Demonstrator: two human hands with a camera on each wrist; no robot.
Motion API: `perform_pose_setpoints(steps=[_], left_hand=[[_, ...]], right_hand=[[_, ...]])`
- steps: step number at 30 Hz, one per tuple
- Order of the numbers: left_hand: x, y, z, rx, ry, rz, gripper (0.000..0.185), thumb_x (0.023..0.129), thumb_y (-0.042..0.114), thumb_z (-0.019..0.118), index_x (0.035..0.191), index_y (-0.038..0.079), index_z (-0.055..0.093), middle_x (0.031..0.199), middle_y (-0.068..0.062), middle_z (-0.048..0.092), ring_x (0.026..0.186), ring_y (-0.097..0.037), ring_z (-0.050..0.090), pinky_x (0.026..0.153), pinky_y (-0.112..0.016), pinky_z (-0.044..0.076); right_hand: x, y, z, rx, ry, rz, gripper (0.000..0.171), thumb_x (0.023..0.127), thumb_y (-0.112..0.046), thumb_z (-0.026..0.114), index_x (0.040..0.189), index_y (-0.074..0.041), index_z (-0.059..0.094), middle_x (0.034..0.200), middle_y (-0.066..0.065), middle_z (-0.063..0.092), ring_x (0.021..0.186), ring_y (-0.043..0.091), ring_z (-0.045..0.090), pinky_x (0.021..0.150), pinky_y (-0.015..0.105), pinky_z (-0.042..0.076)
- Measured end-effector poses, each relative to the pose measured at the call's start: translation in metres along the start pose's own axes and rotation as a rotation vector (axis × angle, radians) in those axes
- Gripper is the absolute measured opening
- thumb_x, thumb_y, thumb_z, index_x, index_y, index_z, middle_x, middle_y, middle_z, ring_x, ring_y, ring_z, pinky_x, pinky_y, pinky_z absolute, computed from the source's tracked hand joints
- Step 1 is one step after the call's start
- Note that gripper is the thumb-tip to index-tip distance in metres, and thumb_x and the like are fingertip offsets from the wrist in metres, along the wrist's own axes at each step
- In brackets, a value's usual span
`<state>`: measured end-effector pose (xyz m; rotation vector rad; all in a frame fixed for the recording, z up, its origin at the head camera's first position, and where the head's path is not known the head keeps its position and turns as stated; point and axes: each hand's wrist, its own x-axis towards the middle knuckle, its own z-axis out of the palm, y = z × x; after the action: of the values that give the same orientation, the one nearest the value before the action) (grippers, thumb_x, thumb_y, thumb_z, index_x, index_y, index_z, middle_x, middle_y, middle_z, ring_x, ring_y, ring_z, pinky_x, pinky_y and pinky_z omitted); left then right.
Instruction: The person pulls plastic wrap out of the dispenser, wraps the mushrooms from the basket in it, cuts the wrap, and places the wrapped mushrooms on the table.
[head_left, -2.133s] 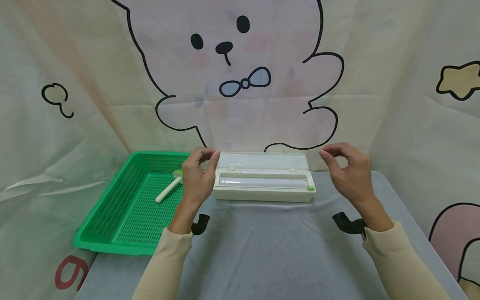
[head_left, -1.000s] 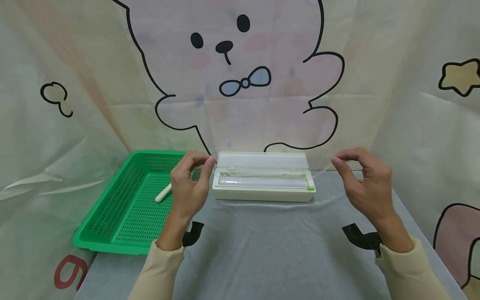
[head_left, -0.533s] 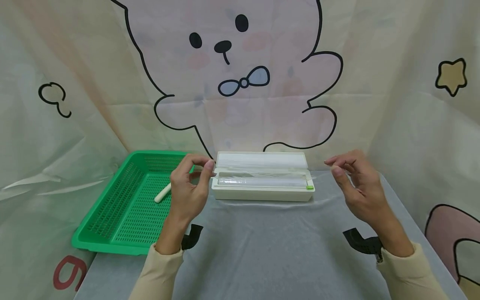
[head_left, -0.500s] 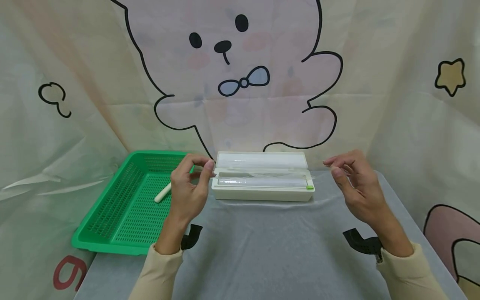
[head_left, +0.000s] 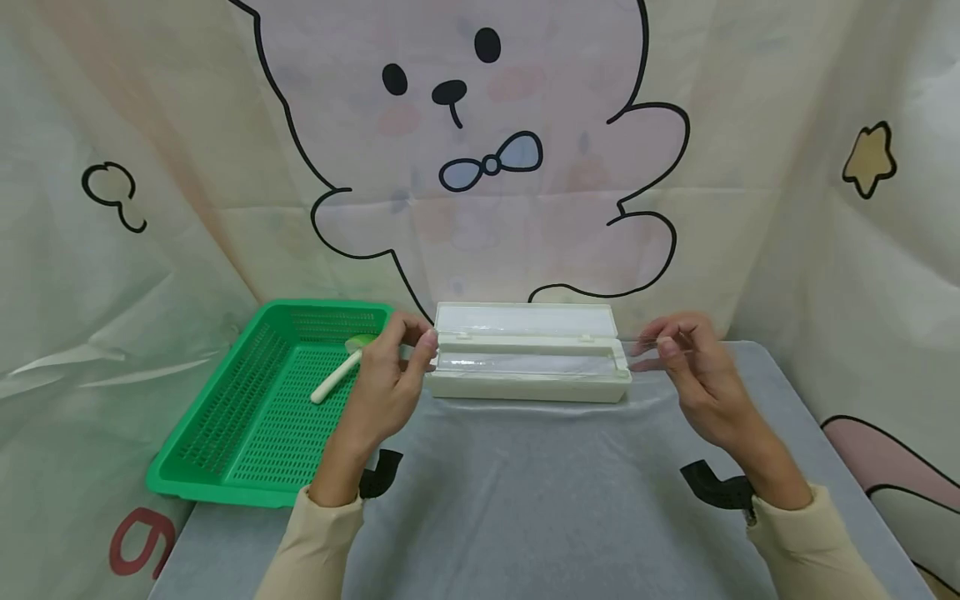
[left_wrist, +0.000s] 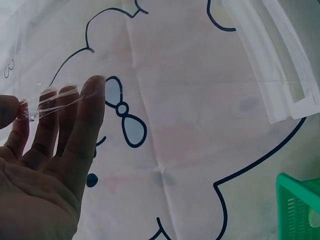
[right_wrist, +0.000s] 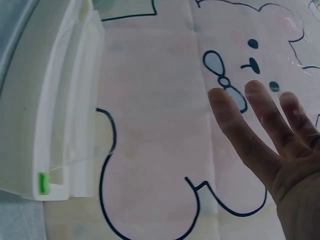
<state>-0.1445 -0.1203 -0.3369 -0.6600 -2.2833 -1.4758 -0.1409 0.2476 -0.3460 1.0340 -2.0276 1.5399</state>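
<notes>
1. Toward the back of the bench (head_left: 540, 483) sits the box (head_left: 529, 390), near the green basket (head_left: 225, 497), which has a white-handled tool (head_left: 334, 380) lying in it.
2. Step-wise, I'd call this drawing film (head_left: 487, 364) off the roll: it looks stretched across the box's front part, one hand at each end.
3. Left hand (head_left: 386, 387) pinches a bunched corner of film between thumb and index, other fingers fairly straight. Right hand (head_left: 701, 383) seems to pinch the opposite corner, with three fingers spread; its exact tip contact is tough to make out.
4. Next move, imo, calls for an even pull toward the person, both corners level, or the film bunches up more.
5. Box's long axis runs left to right, parallel to the person's front. Lid (head_left: 525, 320) is tipped back at the rear, inside facing the person; green tab (right_wrist: 44, 183) at the right end.
</notes>
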Motion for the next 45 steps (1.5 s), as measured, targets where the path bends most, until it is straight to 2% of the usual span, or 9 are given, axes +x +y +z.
perform_pose_setpoints(steps=[7,13,17,23,26,31,36,40,45], left_hand=[[-0.005,-0.017,0.006,-0.029,-0.108,-0.119,0.017,0.108,0.019,0.051,0.110,0.002,0.056,0.095,-0.013,0.060,0.089,-0.028,0.062,0.073,-0.032,0.060],[-0.013,-0.037,0.014,-0.073,-0.143,-0.209,0.018,0.108,0.020,0.051,0.111,0.003,0.056,0.098,-0.014,0.061,0.092,-0.030,0.063,0.075,-0.034,0.060],[-0.019,-0.052,0.021,-0.103,-0.165,-0.245,0.018,0.108,0.017,0.051,0.110,0.000,0.056,0.098,-0.015,0.061,0.092,-0.032,0.062,0.077,-0.036,0.060],[-0.028,-0.068,0.027,-0.138,-0.207,-0.298,0.017,0.108,0.017,0.051,0.108,0.001,0.056,0.099,-0.021,0.061,0.093,-0.034,0.063,0.079,-0.038,0.060],[-0.033,-0.075,0.028,-0.147,-0.245,-0.309,0.017,0.108,0.017,0.052,0.108,0.001,0.057,0.098,-0.018,0.061,0.092,-0.031,0.063,0.080,-0.038,0.060],[-0.042,-0.084,0.029,-0.169,-0.356,-0.331,0.016,0.107,0.016,0.054,0.106,0.000,0.059,0.099,-0.014,0.062,0.093,-0.031,0.064,0.082,-0.041,0.059],[-0.051,-0.094,0.028,-0.171,-0.471,-0.355,0.017,0.106,0.015,0.056,0.105,-0.001,0.062,0.100,-0.016,0.064,0.096,-0.038,0.063,0.084,-0.045,0.056],[-0.057,-0.102,0.030,-0.147,-0.552,-0.368,0.014,0.102,0.013,0.059,0.100,0.000,0.064,0.098,-0.015,0.065,0.094,-0.029,0.061,0.082,-0.039,0.051],[-0.063,-0.111,0.032,-0.095,-0.688,-0.385,0.012,0.097,0.009,0.060,0.091,0.002,0.068,0.088,-0.004,0.065,0.083,-0.015,0.056,0.074,-0.031,0.048]], right_hand=[[-0.015,0.014,0.008,-0.094,-0.002,0.124,0.011,0.102,0.015,0.037,0.111,0.013,0.043,0.109,0.014,0.055,0.092,0.016,0.065,0.073,0.024,0.058],[-0.029,0.028,0.014,-0.089,0.012,0.185,0.011,0.102,0.015,0.039,0.108,0.011,0.047,0.103,0.016,0.059,0.089,0.018,0.066,0.077,0.023,0.056],[-0.040,0.039,0.016,-0.087,-0.004,0.230,0.010,0.103,0.014,0.040,0.106,0.010,0.049,0.099,0.019,0.061,0.090,0.017,0.064,0.081,0.022,0.054],[-0.056,0.050,0.018,-0.156,-0.061,0.302,0.010,0.104,0.009,0.045,0.106,0.004,0.053,0.098,0.013,0.065,0.091,0.018,0.063,0.083,0.018,0.051],[-0.063,0.054,0.020,-0.182,-0.093,0.317,0.009,0.103,0.008,0.049,0.105,0.002,0.055,0.097,0.012,0.065,0.090,0.017,0.063,0.082,0.017,0.050],[-0.075,0.060,0.021,-0.216,-0.174,0.329,0.007,0.101,0.004,0.057,0.103,-0.001,0.061,0.094,0.003,0.066,0.088,0.009,0.063,0.080,0.022,0.053],[-0.087,0.065,0.022,-0.225,-0.259,0.362,0.011,0.098,0.002,0.063,0.098,-0.009,0.065,0.092,-0.004,0.066,0.087,0.011,0.064,0.081,0.030,0.055],[-0.096,0.069,0.025,-0.197,-0.308,0.388,0.015,0.098,-0.002,0.066,0.097,-0.016,0.065,0.092,-0.008,0.065,0.086,0.011,0.063,0.081,0.032,0.055],[-0.107,0.074,0.030,-0.093,-0.384,0.345,0.019,0.095,-0.001,0.069,0.095,-0.020,0.067,0.090,-0.008,0.065,0.081,0.010,0.063,0.075,0.030,0.055]])
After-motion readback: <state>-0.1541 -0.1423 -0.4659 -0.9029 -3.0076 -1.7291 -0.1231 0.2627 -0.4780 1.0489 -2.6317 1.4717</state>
